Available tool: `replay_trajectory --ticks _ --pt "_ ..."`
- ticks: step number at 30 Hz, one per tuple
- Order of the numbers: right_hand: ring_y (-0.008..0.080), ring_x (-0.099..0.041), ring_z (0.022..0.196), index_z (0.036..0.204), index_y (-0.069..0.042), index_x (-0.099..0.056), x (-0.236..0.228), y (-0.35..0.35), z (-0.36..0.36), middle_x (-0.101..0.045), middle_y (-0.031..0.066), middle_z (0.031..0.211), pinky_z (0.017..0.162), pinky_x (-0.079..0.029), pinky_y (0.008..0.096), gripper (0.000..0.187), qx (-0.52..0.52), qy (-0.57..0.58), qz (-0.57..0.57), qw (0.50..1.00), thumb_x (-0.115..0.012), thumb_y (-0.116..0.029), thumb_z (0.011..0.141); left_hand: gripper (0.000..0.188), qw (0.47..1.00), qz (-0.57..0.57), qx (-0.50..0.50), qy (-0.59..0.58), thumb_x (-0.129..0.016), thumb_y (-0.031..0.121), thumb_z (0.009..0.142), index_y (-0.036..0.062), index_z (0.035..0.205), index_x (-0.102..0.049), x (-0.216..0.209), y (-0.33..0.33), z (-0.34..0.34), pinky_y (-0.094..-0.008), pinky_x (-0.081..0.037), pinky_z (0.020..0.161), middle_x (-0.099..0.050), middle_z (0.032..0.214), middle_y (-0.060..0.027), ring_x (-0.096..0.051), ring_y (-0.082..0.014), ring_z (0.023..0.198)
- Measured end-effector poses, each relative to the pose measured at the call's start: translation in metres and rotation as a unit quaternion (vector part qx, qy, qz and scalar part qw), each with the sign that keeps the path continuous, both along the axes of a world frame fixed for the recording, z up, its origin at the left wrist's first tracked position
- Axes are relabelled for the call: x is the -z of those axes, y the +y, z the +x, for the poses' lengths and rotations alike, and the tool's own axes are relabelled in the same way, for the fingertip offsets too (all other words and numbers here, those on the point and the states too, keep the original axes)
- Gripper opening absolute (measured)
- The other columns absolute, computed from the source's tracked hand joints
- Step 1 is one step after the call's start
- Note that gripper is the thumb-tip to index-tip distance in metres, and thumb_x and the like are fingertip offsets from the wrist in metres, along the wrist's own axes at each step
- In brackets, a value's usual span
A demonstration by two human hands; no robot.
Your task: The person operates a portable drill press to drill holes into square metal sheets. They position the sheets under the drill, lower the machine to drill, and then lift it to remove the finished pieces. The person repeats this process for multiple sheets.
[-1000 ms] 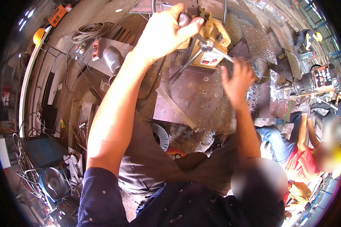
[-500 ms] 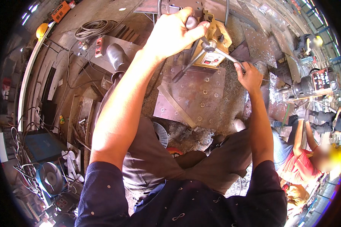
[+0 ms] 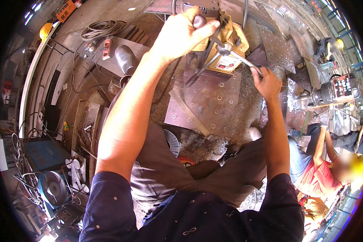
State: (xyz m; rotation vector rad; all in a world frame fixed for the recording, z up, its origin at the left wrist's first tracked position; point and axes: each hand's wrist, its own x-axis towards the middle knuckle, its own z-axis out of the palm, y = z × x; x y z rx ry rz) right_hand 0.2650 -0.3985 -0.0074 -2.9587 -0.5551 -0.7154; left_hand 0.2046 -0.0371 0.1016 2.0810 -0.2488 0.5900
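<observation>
A yellow drill press [image 3: 234, 42] stands at the far middle, with a three-spoked feed handle [image 3: 224, 52] on its near face. My left hand [image 3: 181, 35] is closed around the rounded grey end of the upper-left spoke, its thumb laid along the side. My right hand [image 3: 268, 84] grips the outer end of the right-hand spoke, fingers curled over it. The third spoke, with a dark grip [image 3: 192, 80], slants down to the left, untouched. Below the drill lies a steel plate [image 3: 203, 107] marked with several circles. A flat metal bar [image 3: 189, 114] rests diagonally on it.
A coworker [image 3: 324, 171] in a red shirt and yellow helmet works at the right near another drill [image 3: 334, 90]. A socket strip [image 3: 106, 49], coiled cable [image 3: 103, 30] and my boot [image 3: 126, 59] are at left. A blue machine [image 3: 48, 155] with tangled cables sits lower left.
My left hand and the spoke end in it have shifted slightly left and farther from the hub. My right hand keeps its grip, almost unmoved. The view has shifted a little.
</observation>
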Motion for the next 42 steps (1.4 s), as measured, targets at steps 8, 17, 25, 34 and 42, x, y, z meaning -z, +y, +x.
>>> replay_trajectory --ticks 8,17,25,34,42 --pt "0.0376 -0.071 0.074 0.087 -0.011 -0.073 -0.004 0.003 -0.006 -0.07 0.0137 0.078 0.063 -0.054 0.0502 0.052 0.012 -0.015 -0.013 1.0 -0.061 -0.06 0.099 0.041 0.999 0.018 -0.021 0.039 -0.075 0.044 0.098 0.0029 0.096 -0.068 -0.006 0.008 -0.013 -0.029 -0.049 0.067 -0.066 0.076 -0.0032 -0.058 -0.0101 0.071" --pt "0.0357 -0.072 0.075 0.092 -0.012 -0.078 -0.018 0.0 -0.002 -0.071 0.0126 0.08 0.064 -0.055 0.0484 0.05 -0.008 -0.003 -0.002 1.0 -0.062 -0.059 0.098 0.057 0.968 -0.226 -0.032 0.108 -0.042 0.049 0.112 0.0007 0.099 -0.07 0.047 0.047 -0.025 -0.0303 -0.05 0.066 -0.065 0.077 -0.0056 -0.06 -0.0144 0.068" --pt "0.0353 -0.072 0.079 0.099 -0.013 -0.078 -0.018 -0.004 0.002 -0.073 0.0132 0.084 0.067 -0.055 0.0499 0.046 -0.014 -0.012 -0.019 1.0 -0.063 -0.056 0.099 0.045 0.958 -0.193 -0.048 0.208 -0.053 0.039 0.11 -0.0002 0.095 -0.069 0.076 0.046 -0.022 -0.0319 -0.051 0.065 -0.066 0.074 -0.0062 -0.062 -0.0147 0.067" --pt "0.0384 -0.072 0.085 0.097 -0.011 -0.077 -0.027 0.008 -0.003 -0.073 0.0164 0.087 0.076 -0.055 0.0532 0.045 0.017 0.033 -0.017 0.999 -0.062 -0.054 0.099 0.051 0.952 0.135 -0.026 0.274 -0.06 0.043 0.101 -0.007 0.105 -0.07 0.154 0.031 -0.016 -0.0473 -0.055 0.081 -0.075 0.088 -0.0232 -0.073 -0.0359 0.085" --pt "0.0393 -0.072 0.085 0.094 -0.01 -0.077 -0.024 0.008 0.002 -0.073 0.0177 0.087 0.074 -0.053 0.0539 0.05 0.01 0.022 -0.016 1.0 -0.061 -0.057 0.099 0.043 0.893 -0.03 0.119 0.433 -0.066 0.037 0.102 -0.0047 0.112 -0.07 0.24 -0.087 -0.004 -0.0396 -0.055 0.068 -0.074 0.083 -0.0124 -0.069 -0.0197 0.07"
